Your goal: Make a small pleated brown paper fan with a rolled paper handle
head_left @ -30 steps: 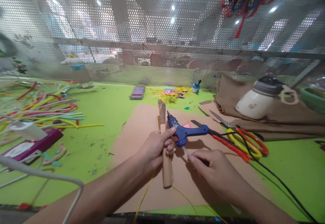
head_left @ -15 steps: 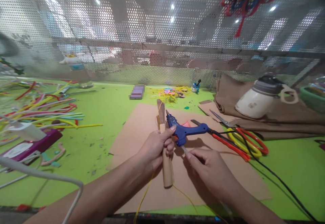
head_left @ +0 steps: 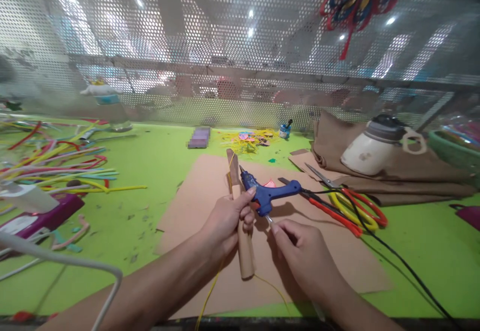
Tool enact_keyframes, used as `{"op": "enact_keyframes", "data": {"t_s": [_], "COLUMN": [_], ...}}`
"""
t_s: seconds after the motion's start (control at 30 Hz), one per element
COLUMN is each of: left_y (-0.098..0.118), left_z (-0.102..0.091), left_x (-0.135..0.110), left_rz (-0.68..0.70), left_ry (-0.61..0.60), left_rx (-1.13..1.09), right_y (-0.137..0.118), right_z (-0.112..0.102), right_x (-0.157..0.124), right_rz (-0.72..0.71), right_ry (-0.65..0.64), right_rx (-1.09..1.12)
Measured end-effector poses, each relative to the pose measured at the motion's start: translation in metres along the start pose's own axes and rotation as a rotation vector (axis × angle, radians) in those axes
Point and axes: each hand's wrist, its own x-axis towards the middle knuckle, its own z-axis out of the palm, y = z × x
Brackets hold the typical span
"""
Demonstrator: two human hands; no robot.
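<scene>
My left hand (head_left: 228, 223) is closed around a tan rolled tube (head_left: 245, 256) with a darker brown flat piece (head_left: 232, 166) at its top end. The same hand grips a blue hot glue gun (head_left: 268, 196), thumb on its body; the nozzle points up beside the tube. At the gun's back end, a clear glue stick (head_left: 269, 219) sticks out, pinched between the thumb and fingers of my right hand (head_left: 300, 243). Thin yellow string (head_left: 273, 287) runs along the tube and hangs below it. Brown cardboard (head_left: 187, 201) lies under both hands.
Scissors (head_left: 369, 203) and red-handled pliers (head_left: 335, 216) lie to the right, near the gun's black cord (head_left: 408, 266). A white jug (head_left: 363, 151) rests on folded brown cloth (head_left: 397, 186). Left are colourful pipe cleaners (head_left: 75, 166), a purple power strip (head_left: 56, 216) and a grey cable (head_left: 75, 257).
The view has swung slightly right, so the table things sit further left. Both hands keep the same grips on the tube, glue gun and glue stick.
</scene>
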Motion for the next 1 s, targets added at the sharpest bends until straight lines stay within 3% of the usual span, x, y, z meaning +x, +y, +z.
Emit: {"op": "enact_keyframes", "data": {"t_s": [0.17, 0.73, 0.9, 1.0], "left_y": [-0.001, -0.001, -0.002, -0.003], "left_z": [0.0, 0.001, 0.0, -0.001], "left_x": [-0.002, -0.003, -0.001, 0.001], "left_rz": [0.011, -0.018, -0.01, 0.0], "left_ry": [0.007, 0.018, 0.005, 0.0], "left_rx": [-0.003, 0.013, 0.007, -0.001], "right_y": [0.001, -0.009, -0.012, -0.007], "right_z": [0.007, 0.011, 0.009, 0.0], "right_x": [-0.003, 0.007, 0.014, 0.005], "right_rz": [-0.018, 0.053, 0.038, -0.028], "right_ry": [0.071, 0.119, 0.064, -0.037], "right_rx": [-0.039, 0.065, 0.044, -0.109]}}
